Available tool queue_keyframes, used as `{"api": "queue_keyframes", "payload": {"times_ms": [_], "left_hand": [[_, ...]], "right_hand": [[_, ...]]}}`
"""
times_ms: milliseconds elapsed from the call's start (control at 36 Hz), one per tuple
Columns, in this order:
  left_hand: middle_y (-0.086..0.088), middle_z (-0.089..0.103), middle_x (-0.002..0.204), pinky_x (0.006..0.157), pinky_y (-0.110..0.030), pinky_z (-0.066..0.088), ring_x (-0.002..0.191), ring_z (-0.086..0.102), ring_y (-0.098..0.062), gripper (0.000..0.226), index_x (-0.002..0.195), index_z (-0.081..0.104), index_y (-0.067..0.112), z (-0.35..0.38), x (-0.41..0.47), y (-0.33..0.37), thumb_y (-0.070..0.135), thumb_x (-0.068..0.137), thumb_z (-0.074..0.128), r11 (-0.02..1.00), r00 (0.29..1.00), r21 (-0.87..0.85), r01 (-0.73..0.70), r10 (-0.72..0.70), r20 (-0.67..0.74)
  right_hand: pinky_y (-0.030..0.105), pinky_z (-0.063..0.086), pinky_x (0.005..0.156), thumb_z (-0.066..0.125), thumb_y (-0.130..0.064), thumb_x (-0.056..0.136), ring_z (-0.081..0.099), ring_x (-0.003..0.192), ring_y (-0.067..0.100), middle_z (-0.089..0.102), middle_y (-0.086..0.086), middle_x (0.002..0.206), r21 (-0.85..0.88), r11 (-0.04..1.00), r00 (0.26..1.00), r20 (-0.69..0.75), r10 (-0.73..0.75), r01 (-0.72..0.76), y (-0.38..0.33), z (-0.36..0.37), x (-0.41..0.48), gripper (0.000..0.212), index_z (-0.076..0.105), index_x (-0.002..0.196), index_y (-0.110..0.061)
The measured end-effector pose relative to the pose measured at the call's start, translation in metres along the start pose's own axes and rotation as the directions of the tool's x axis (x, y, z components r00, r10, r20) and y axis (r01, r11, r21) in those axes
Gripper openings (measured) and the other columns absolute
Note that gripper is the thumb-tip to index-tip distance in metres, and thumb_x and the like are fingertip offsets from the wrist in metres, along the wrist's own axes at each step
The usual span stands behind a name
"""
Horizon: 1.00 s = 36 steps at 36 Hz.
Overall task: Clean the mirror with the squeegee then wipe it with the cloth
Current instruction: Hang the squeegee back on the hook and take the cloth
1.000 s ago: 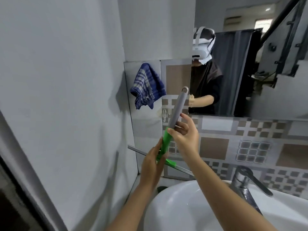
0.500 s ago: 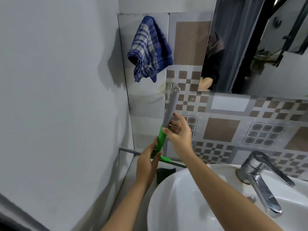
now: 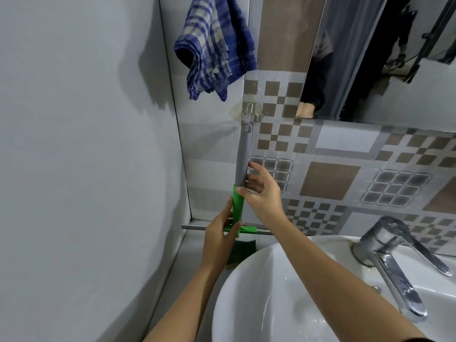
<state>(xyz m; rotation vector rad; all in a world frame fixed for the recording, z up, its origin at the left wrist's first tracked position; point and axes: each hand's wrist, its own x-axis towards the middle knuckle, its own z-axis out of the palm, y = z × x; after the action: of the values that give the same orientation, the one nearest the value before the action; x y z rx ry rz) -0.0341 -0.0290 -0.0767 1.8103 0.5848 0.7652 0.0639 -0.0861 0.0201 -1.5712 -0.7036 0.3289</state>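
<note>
The squeegee [image 3: 242,164] stands almost upright against the tiled wall, grey handle up, green neck and blade bar down. Its top loop sits just below a clear stick-on hook [image 3: 248,112]. My left hand [image 3: 220,236] grips the green neck just above the blade bar. My right hand [image 3: 261,193] pinches the handle where grey meets green, its fingers partly spread. A blue checked cloth [image 3: 214,45] hangs on the wall at the upper left of the hook. The mirror [image 3: 385,58] fills the upper right and reflects a dark sleeve and a curtain.
A white basin [image 3: 259,299] lies below my arms, with a chrome tap [image 3: 394,262] at its right. A plain grey wall [image 3: 81,144] closes the left side. A dark green sponge [image 3: 243,250] sits on the ledge behind the basin.
The view has tilted down and closer. The squeegee has swung from leaning right to nearly upright, its top loop now right under the wall hook. Both hands stay on it.
</note>
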Motion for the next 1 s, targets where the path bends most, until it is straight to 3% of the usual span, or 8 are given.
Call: {"api": "queue_keyframes", "payload": {"times_ms": [56, 250, 500, 611, 694, 778, 889, 1000], "left_hand": [[0.001, 0.063, 0.116, 0.088, -0.037, 0.054, 0.103, 0.061, -0.013, 0.052, 0.132, 0.035, 0.044, 0.002, 0.004, -0.003, 0.028, 0.090, 0.059, 1.000, 1.000, -0.002, 0.000, 0.000, 0.006], [0.006, 0.061, 0.118, 0.089, -0.033, 0.053, 0.105, 0.059, -0.009, 0.055, 0.122, 0.033, 0.059, 0.004, 0.019, -0.007, 0.022, 0.090, 0.059, 0.999, 0.999, 0.001, -0.034, 0.034, -0.019], [0.005, 0.062, 0.119, 0.087, -0.013, 0.048, 0.108, 0.058, -0.005, 0.048, 0.136, 0.040, 0.032, 0.002, 0.027, -0.010, 0.016, 0.092, 0.055, 0.999, 0.998, 0.005, -0.043, 0.042, 0.051], [0.007, 0.057, 0.124, 0.090, -0.012, 0.046, 0.107, 0.054, 0.004, 0.038, 0.129, 0.047, 0.028, -0.015, 0.029, 0.019, 0.016, 0.093, 0.053, 0.994, 0.991, -0.002, -0.109, 0.108, -0.079], [0.003, 0.059, 0.116, 0.091, -0.021, 0.049, 0.103, 0.058, -0.006, 0.029, 0.118, 0.055, 0.025, -0.037, 0.041, 0.065, 0.013, 0.092, 0.055, 0.974, 0.928, 0.001, -0.225, 0.215, -0.305], [-0.002, 0.056, 0.108, 0.086, -0.015, 0.046, 0.100, 0.058, -0.012, 0.024, 0.111, 0.059, 0.020, -0.064, 0.061, 0.127, 0.007, 0.091, 0.055, 0.914, 0.764, 0.024, -0.405, 0.353, -0.541], [0.000, 0.054, 0.108, 0.087, -0.018, 0.045, 0.102, 0.056, -0.009, 0.023, 0.112, 0.060, 0.012, -0.104, 0.089, 0.205, 0.013, 0.091, 0.051, 0.819, 0.595, 0.098, -0.565, 0.487, -0.639], [0.003, 0.056, 0.112, 0.080, 0.000, 0.037, 0.094, 0.052, 0.013, 0.025, 0.118, 0.057, 0.012, -0.131, 0.111, 0.262, 0.016, 0.096, 0.048, 0.806, 0.648, 0.136, -0.576, 0.551, -0.525]], "right_hand": [[0.018, 0.053, 0.077, 0.068, 0.001, 0.078, 0.061, 0.101, 0.016, 0.061, -0.002, 0.107, -0.004, 1.000, 1.000, 0.008, -0.002, 0.002, 0.002, 0.000, 0.004, 0.061, 0.045, 0.130, -0.020], [0.041, 0.051, 0.093, 0.066, 0.003, 0.080, 0.059, 0.108, 0.020, 0.061, 0.005, 0.116, -0.019, 1.000, 1.000, -0.007, -0.001, 0.001, 0.010, 0.006, 0.011, 0.063, 0.042, 0.131, -0.023], [0.040, 0.047, 0.099, 0.066, -0.002, 0.080, 0.056, 0.112, 0.015, 0.061, 0.002, 0.118, -0.119, 0.992, 0.998, -0.048, -0.049, 0.043, 0.012, 0.002, 0.009, 0.060, 0.044, 0.132, -0.021], [0.042, 0.048, 0.097, 0.065, -0.004, 0.082, 0.055, 0.113, 0.015, 0.059, 0.000, 0.121, -0.151, 0.983, 0.989, -0.094, -0.118, 0.103, -0.004, -0.009, 0.005, 0.052, 0.048, 0.129, -0.019], [0.038, 0.050, 0.095, 0.062, -0.008, 0.084, 0.057, 0.108, 0.011, 0.059, -0.002, 0.119, -0.136, 0.970, 0.968, -0.123, -0.217, 0.200, -0.037, -0.013, 0.008, 0.045, 0.050, 0.126, -0.021], [0.029, 0.049, 0.092, 0.059, -0.013, 0.088, 0.057, 0.106, 0.009, 0.060, -0.006, 0.115, -0.108, 0.939, 0.932, -0.130, -0.338, 0.325, -0.083, -0.015, 0.016, 0.039, 0.050, 0.124, -0.026], [0.006, 0.045, 0.076, 0.057, -0.013, 0.089, 0.057, 0.097, -0.002, 0.061, -0.006, 0.107, -0.047, 0.883, 0.868, -0.169, -0.467, 0.466, -0.148, -0.015, 0.032, 0.033, 0.053, 0.120, -0.025], [0.019, 0.050, 0.082, 0.057, -0.018, 0.089, 0.060, 0.097, 0.007, 0.064, -0.003, 0.108, -0.078, 0.853, 0.830, -0.197, -0.521, 0.517, -0.194, -0.010, 0.051, 0.027, 0.058, 0.116, -0.021]]}}
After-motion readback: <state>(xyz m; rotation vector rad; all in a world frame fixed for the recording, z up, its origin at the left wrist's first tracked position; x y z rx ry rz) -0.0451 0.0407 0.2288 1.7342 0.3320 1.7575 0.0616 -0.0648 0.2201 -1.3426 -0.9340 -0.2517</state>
